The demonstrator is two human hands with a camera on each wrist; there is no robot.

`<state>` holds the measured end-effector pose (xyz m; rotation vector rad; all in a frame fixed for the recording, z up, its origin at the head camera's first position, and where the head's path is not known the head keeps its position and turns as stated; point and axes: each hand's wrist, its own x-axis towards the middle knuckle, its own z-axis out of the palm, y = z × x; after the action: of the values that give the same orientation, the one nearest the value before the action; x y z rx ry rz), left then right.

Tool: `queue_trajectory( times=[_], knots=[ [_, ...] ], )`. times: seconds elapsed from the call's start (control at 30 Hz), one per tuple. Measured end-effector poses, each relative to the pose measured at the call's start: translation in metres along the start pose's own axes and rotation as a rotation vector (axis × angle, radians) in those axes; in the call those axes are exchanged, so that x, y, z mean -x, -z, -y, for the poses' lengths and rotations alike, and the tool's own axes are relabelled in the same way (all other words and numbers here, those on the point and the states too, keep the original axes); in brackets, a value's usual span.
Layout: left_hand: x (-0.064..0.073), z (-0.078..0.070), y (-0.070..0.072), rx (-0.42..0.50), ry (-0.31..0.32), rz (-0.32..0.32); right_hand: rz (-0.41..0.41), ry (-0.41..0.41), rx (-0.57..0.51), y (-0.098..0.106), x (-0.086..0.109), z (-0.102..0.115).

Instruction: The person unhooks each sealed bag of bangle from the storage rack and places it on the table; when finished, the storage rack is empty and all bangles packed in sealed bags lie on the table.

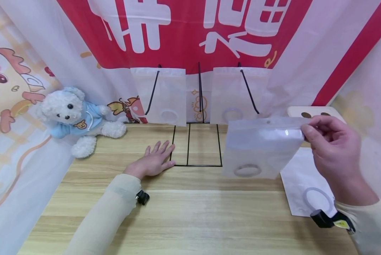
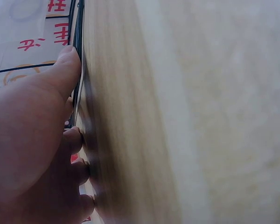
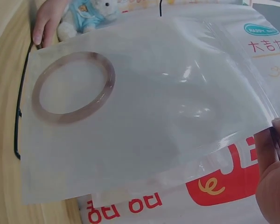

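Observation:
My right hand (image 1: 335, 152) pinches the upper right corner of a translucent zip bag (image 1: 260, 148) between thumb and fingers. A pale purplish bangle (image 3: 111, 81) lies at the bottom of this bag in the right wrist view. The bag hangs over the table, in front of a black wire display rack (image 1: 197, 165). My left hand (image 1: 155, 161) rests on the table with fingers extended, fingertips right at the left side of the rack's base. Two similar bags, a left one (image 1: 174, 92) and a right one (image 1: 228, 92), hang on the rack's hooks, each with a ring inside.
On the table (image 1: 184, 219) at right lies another bag (image 1: 295, 191) with a bangle, partly behind my right hand. A white box-like thing with brown spots (image 1: 294, 111) stands behind it. A white teddy bear (image 1: 82, 120) in blue sits at back left, before printed cloth.

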<state>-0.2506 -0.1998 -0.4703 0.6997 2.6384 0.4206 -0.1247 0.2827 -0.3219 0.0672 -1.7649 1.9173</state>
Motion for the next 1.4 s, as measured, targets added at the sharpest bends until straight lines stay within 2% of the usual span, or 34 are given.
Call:
queue_trajectory(
  times=[0.1,0.17,0.37,0.53,0.6,0.73,0.97,1.2,1.4],
  knots=[
    [0.002,0.001,0.001,0.027,-0.023,-0.003,-0.034,0.005,0.009,0.004,0.003,-0.001],
    [-0.001,0.007,-0.003,0.031,-0.035,-0.015,-0.046,0.006,0.018,0.007,0.005,-0.003],
    [0.0,0.004,-0.002,0.016,-0.011,-0.001,-0.049,-0.009,-0.002,0.02,0.015,-0.006],
    [0.005,-0.006,0.005,-0.006,-0.001,0.007,-0.048,0.0,-0.098,0.027,0.021,-0.009],
    [0.007,-0.008,0.007,-0.025,0.003,0.007,-0.044,0.01,-0.165,0.029,0.023,-0.011],
    [0.007,-0.01,0.007,-0.05,0.012,0.011,-0.024,0.011,-0.225,0.035,0.029,-0.013],
    [0.008,-0.012,0.009,-0.045,0.01,0.012,0.055,-0.054,-0.112,0.041,0.037,-0.017],
    [0.007,-0.011,0.008,-0.042,0.006,0.008,0.101,-0.166,0.028,0.043,0.028,-0.033],
    [0.007,-0.011,0.007,-0.037,0.009,0.01,0.099,-0.256,0.003,0.038,0.016,-0.045]
  ],
)
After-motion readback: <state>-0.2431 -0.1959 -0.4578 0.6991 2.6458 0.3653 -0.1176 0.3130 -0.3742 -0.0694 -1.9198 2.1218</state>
